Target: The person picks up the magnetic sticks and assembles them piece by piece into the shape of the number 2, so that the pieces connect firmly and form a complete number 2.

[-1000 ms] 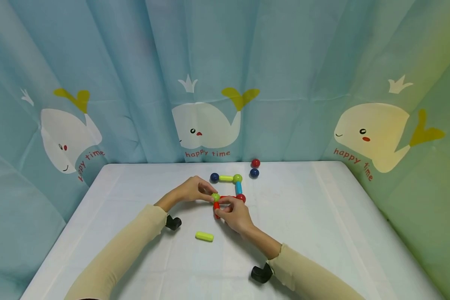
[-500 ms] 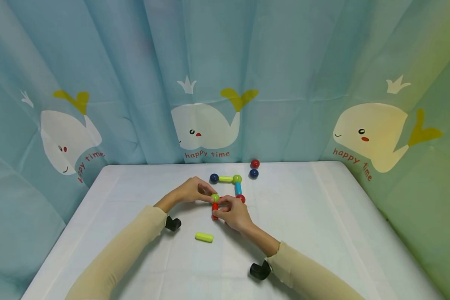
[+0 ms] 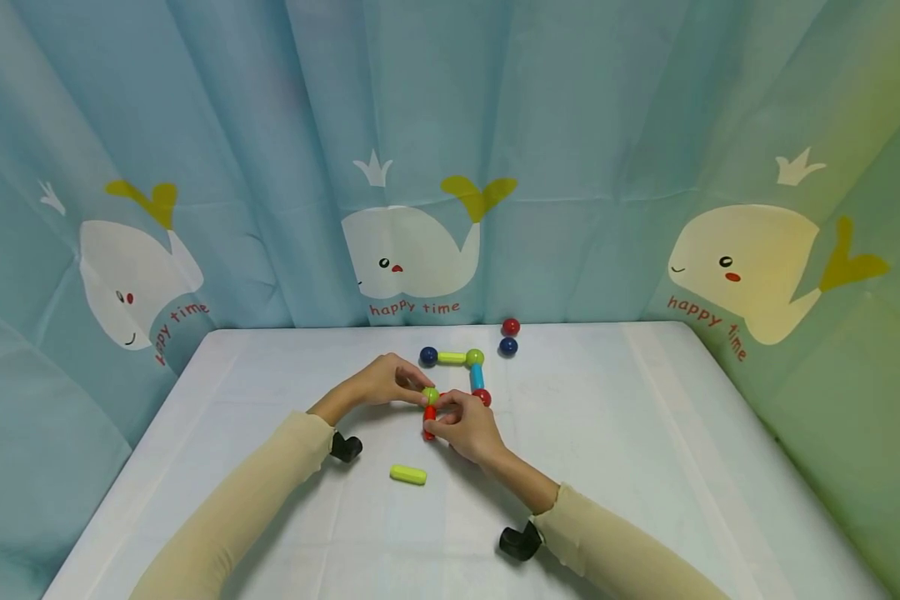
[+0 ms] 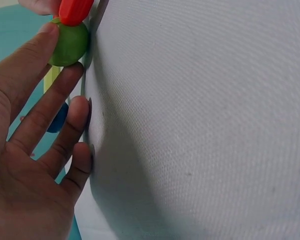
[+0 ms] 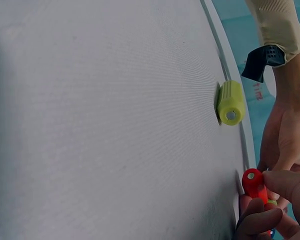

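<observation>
My left hand [image 3: 385,382] pinches a green ball [image 4: 71,45] between thumb and forefinger, its other fingers loosely spread by the tabletop. In my right hand [image 3: 474,427] is a red magnetic stick [image 5: 253,184], gripped by thumb and fingers, with one end touching that ball. Behind the right fingers, mostly hidden, another red piece runs toward a red ball [image 3: 483,397]. From there a light blue stick [image 3: 477,377] leads to a second green ball [image 3: 475,357]. A yellow-green stick [image 3: 452,358] joins this to a dark blue ball [image 3: 428,357].
A loose yellow-green stick [image 3: 408,475] lies on the white table [image 3: 607,433], nearer the person. At the back edge sit a loose red ball [image 3: 511,327] and a dark blue ball [image 3: 508,347]. A whale-print curtain [image 3: 585,167] hangs behind.
The red stick in my right hand has swung slightly left at its near end, now pointing straight toward the person from the green ball. Both hands stay almost in place.
</observation>
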{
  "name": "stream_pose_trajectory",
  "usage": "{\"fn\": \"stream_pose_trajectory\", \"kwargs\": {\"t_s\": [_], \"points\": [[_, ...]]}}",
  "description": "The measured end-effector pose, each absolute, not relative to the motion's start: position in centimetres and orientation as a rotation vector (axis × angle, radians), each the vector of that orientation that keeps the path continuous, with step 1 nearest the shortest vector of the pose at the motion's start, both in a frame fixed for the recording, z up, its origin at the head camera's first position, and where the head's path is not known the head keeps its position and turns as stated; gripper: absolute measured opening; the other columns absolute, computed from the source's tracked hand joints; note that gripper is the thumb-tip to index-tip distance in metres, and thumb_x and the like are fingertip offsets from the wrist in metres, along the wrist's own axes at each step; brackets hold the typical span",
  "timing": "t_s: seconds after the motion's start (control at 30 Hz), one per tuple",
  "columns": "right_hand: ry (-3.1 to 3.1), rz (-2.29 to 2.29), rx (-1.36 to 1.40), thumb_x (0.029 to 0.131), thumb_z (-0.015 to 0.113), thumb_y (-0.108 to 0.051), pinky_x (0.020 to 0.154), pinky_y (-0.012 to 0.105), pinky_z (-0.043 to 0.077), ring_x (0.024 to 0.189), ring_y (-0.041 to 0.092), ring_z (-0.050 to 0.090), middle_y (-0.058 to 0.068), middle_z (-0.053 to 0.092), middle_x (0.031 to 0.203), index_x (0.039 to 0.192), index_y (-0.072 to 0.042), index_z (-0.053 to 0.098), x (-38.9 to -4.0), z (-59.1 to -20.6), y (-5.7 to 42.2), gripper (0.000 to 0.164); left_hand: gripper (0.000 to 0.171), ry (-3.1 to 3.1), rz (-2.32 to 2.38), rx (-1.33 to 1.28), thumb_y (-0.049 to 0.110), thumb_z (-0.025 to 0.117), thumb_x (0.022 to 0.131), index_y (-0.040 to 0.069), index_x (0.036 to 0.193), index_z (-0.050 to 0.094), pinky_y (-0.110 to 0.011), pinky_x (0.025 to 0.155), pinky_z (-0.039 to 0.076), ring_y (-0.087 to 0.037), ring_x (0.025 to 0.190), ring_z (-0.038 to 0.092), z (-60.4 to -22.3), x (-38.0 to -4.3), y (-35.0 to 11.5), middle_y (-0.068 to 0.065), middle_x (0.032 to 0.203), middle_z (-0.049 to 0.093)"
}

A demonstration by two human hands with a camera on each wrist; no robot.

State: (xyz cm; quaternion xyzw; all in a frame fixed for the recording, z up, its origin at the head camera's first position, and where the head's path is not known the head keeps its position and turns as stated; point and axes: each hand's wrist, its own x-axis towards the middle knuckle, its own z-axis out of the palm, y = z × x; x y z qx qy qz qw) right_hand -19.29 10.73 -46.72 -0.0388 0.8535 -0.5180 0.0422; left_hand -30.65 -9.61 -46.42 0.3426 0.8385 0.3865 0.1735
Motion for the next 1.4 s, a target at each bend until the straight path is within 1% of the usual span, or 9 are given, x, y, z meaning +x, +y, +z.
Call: {"fn": "stream_pose_trajectory", "kwargs": {"t_s": [0.53,0.77,0.97,1.07,1.13,1.23,1.3,1.4], "points": [[2.608,-1.590,-0.150,0.090,0.081,-0.013,0.056,0.027,0.047,0.063,0.014,0.057,0.003,0.069,0.076,0.109,-0.004,0.070,-19.3,-46.7,10.7,0.024,0.024,2.398,1.085,0.959,0.022,0.083,0.089,0.017,0.113,0.080,-0.030,0.088,0.056,-0.011,0.090,0.067,-46.4,-30.6,-9.8,0.008,0.100,0.076],[2.537,-1.567,-0.165,0.092,0.079,-0.016,0.054,0.027,0.049,0.058,0.014,0.057,0.003,0.071,0.079,0.116,-0.004,0.068,-19.3,-46.6,11.2,0.029,0.025,2.405,1.064,0.945,0.024,0.082,0.090,0.018,0.114,0.080,-0.029,0.080,0.052,-0.011,0.087,0.065,-46.5,-30.6,-9.7,0.008,0.101,0.076],[2.547,-1.467,-0.307,0.093,0.078,-0.015,0.053,0.030,0.052,0.060,0.019,0.063,0.003,0.072,0.087,0.125,-0.006,0.065,-19.1,-45.9,12.3,0.036,0.025,2.402,1.059,0.952,0.024,0.082,0.090,0.018,0.114,0.080,-0.028,0.079,0.052,-0.012,0.086,0.065,-46.5,-30.7,-9.8,0.008,0.103,0.076],[2.574,-1.431,-0.411,0.093,0.077,-0.012,0.055,0.031,0.054,0.062,0.022,0.066,0.005,0.072,0.091,0.127,-0.006,0.065,-19.1,-45.4,13.1,0.037,0.026,2.403,1.049,0.960,0.024,0.081,0.091,0.018,0.115,0.080,-0.028,0.081,0.052,-0.012,0.087,0.065,-46.6,-30.7,-9.7,0.009,0.103,0.076],[2.614,-1.405,-0.486,0.093,0.077,-0.012,0.060,0.030,0.055,0.066,0.021,0.067,0.004,0.073,0.092,0.127,-0.007,0.066,-19.1,-45.1,13.7,0.036,0.026,2.402,1.045,0.962,0.024,0.081,0.091,0.018,0.116,0.080,-0.028,0.082,0.053,-0.012,0.087,0.065,-46.5,-30.7,-9.7,0.009,0.103,0.076],[2.708,-1.362,-0.576,0.093,0.077,-0.012,0.066,0.028,0.052,0.071,0.018,0.064,0.002,0.073,0.091,0.125,-0.007,0.066,-19.3,-44.8,14.7,0.035,0.026,2.402,1.037,0.969,0.023,0.081,0.091,0.017,0.116,0.080,-0.028,0.085,0.054,-0.011,0.088,0.065,-46.5,-30.7,-9.7,0.009,0.104,0.076],[2.761,-1.351,-0.604,0.092,0.078,-0.012,0.068,0.028,0.051,0.073,0.017,0.061,0.001,0.073,0.090,0.124,-0.007,0.066,-19.5,-44.5,15.4,0.035,0.026,2.402,1.034,0.970,0.023,0.081,0.091,0.017,0.116,0.080,-0.028,0.086,0.054,-0.011,0.089,0.065,-46.4,-30.7,-9.7,0.008,0.104,0.076],[2.819,-1.347,-0.607,0.092,0.078,-0.011,0.065,0.026,0.051,0.069,0.017,0.059,0.002,0.073,0.090,0.123,-0.007,0.065,-19.8,-44.2,16.6,0.035,0.026,2.405,1.033,0.960,0.024,0.081,0.091,0.018,0.116,0.080,-0.028,0.087,0.053,-0.011,0.090,0.064,-46.4,-30.6,-9.7,0.009,0.105,0.076]]}}
